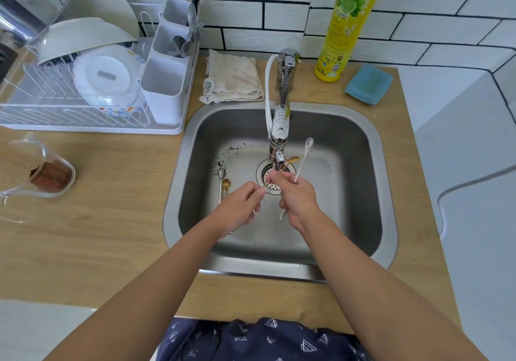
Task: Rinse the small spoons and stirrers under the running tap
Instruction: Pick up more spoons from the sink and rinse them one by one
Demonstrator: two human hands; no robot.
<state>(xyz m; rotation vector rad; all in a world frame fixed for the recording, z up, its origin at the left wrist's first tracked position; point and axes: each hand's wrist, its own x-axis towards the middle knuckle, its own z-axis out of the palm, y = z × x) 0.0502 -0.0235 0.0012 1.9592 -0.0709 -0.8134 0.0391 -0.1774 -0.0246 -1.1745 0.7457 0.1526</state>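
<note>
Left hand (242,203) pinching thin gold stirrer (291,161) under chrome tap (280,137), right hand (298,196) gripping white plastic spoon (303,157) beside tap, small metal spoons (224,184) left of tap in steel sink (349,193)

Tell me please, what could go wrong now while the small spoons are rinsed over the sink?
1. The left hand only pinches the thin gold spoon by its end, right above the drain strainer; wet, it might slip.
2. The right hand holds the white stirrer while also touching the gold spoon, so the stirrer may drop.
</note>
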